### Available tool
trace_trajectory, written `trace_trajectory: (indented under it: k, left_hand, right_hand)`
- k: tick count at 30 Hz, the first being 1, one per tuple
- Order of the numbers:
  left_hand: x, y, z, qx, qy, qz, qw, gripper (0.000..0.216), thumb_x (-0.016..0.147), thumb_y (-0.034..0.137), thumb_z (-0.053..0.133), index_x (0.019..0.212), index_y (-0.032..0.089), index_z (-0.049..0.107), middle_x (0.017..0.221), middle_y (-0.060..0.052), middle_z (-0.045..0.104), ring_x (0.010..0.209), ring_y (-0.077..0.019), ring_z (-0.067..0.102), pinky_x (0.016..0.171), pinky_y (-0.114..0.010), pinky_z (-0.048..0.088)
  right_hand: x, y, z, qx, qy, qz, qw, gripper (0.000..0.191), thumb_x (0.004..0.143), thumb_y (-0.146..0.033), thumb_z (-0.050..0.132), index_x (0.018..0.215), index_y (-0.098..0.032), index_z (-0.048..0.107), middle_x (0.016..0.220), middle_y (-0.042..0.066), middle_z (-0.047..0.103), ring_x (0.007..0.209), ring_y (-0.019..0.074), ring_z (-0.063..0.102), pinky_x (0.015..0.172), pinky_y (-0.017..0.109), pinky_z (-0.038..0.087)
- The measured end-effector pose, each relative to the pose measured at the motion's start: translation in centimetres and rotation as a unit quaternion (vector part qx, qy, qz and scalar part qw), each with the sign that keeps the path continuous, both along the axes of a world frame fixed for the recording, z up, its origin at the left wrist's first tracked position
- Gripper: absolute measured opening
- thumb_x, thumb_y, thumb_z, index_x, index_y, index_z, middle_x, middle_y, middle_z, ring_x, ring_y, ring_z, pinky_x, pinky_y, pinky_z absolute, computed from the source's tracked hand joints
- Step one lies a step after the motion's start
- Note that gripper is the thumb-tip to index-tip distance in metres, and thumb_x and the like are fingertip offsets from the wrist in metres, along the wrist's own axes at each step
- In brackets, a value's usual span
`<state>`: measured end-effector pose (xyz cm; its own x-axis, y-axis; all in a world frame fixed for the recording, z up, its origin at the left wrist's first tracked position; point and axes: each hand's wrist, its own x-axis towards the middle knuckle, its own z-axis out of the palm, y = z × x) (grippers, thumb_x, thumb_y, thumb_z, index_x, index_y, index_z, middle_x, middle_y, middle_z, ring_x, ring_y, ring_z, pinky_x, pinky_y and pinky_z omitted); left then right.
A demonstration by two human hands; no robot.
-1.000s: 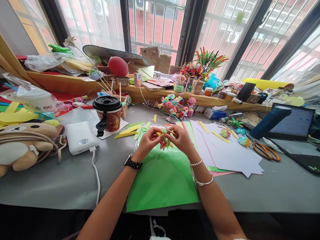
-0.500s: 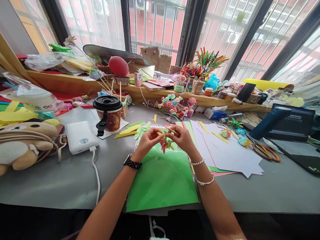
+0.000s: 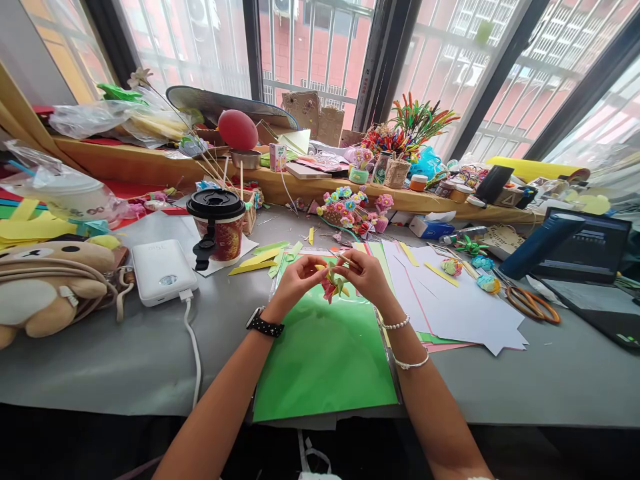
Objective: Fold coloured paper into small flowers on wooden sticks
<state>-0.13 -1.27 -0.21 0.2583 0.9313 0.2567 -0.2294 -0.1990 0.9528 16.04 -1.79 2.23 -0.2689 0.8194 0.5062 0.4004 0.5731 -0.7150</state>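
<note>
Pink, yellow and green paper seems to make up the small flower (image 3: 328, 289), held in the air over the green sheet (image 3: 325, 363) at the middle of the counter (image 3: 227, 373). From the head view, our left hand (image 3: 299, 283) is closed in a pinch near the flower's yellow edge, and our right hand (image 3: 367, 275) pinches its green side, with what looks like a thin stick (image 3: 349, 260) caught among the same fingers; we cannot tell whether the stick touches the flower.

A second ago the flower was tucked closer behind our fingertips; by half a second ago it had turned so that the pink part hung lower, and now it sits almost the same way, our grip hardly moved. We take this to mean that the turning has paused and we are at fine work on one spot, though the exact contact is too small to see.

Around us, yellow strips (image 3: 254, 267) lie left of the sheet's far end, and white sheets (image 3: 465, 300) lie to its right, with scissors (image 3: 533, 305) beyond. Far right, the laptop screen (image 3: 590, 240) has gone from bright to dark, which we judge has no bearing on our work
</note>
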Motion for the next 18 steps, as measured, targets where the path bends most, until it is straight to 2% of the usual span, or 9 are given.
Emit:
trace_trajectory:
  k: [9,18]
  left_hand:
    - [-0.22,0.20,-0.25,0.012,0.002,-0.031,0.999,0.026,0.065,0.030,0.066,0.079,0.013,0.052,0.077,0.000,0.053,0.068,-0.0100,0.054,0.063,-0.023,0.044]
    - [-0.29,-0.08,-0.13,0.022,0.004,-0.048,0.999,0.024,0.067,0.029,0.065,0.078,0.014,0.050,0.075,0.001,0.051,0.064,-0.0083,0.053,0.060,-0.022,0.043]
  right_hand:
    - [0.04,0.04,-0.03,0.004,-0.008,0.004,1.000,0.024,0.073,-0.038,0.058,0.068,-0.016,0.051,0.047,-0.008,0.029,0.043,0.0054,0.023,0.043,0.020,0.019]
    - [0.15,0.02,-0.01,-0.025,0.004,0.025,0.999,0.025,0.072,-0.041,0.058,0.069,-0.017,0.050,0.049,-0.008,0.029,0.044,0.0058,0.023,0.043,0.020,0.020]
